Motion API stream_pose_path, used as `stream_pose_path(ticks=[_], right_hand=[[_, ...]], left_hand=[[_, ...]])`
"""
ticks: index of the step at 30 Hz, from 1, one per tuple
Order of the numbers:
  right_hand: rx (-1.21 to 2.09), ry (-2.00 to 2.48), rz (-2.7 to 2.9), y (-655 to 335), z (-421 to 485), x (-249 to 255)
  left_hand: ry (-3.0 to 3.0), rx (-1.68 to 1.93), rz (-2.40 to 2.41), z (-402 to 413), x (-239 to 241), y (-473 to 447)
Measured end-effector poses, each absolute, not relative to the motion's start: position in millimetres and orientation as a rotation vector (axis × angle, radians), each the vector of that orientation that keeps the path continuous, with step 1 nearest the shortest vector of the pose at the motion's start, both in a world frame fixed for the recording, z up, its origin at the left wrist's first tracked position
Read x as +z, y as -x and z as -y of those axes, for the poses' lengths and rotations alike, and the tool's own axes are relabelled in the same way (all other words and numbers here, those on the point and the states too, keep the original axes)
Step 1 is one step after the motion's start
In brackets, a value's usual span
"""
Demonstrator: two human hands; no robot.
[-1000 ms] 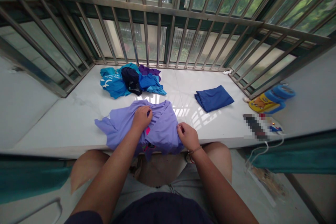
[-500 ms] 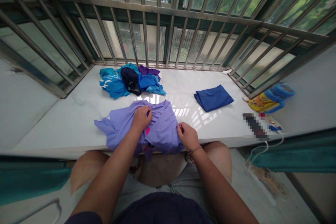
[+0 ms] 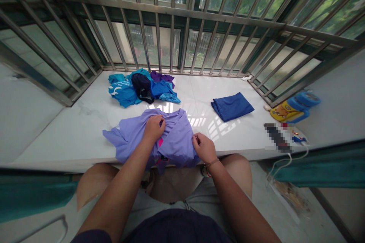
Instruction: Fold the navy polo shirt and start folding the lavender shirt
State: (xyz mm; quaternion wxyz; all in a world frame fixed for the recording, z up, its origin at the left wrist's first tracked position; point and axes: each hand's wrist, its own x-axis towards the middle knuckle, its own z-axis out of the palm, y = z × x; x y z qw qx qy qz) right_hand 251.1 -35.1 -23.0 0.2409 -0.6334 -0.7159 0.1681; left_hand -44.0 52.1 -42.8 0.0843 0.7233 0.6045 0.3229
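A lilac T-shirt (image 3: 176,140) lies crumpled on the near edge of the white marble sill (image 3: 85,129), part of it hanging over my knees. My left hand (image 3: 154,127) is closed, pinching the fabric near the shirt's middle. At the shirt's right edge my right hand (image 3: 203,147) is closed on the cloth too; a thin band circles that wrist. A pink patch shows between the folds.
A heap of blue, teal and purple clothes (image 3: 141,87) lies at the back left. A folded dark blue garment (image 3: 232,106) rests to the right. A yellow and blue toy (image 3: 293,108) and small items with a white cord (image 3: 285,136) sit far right. Metal window bars (image 3: 171,26) enclose the sill.
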Motion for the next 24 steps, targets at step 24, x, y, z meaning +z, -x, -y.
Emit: stream_pose_path(ticks=[24], right_hand=[[0.976, 1.292, 1.637, -234, 61, 64]], left_hand=[[-2.154, 0.955, -1.824, -54, -41, 44]])
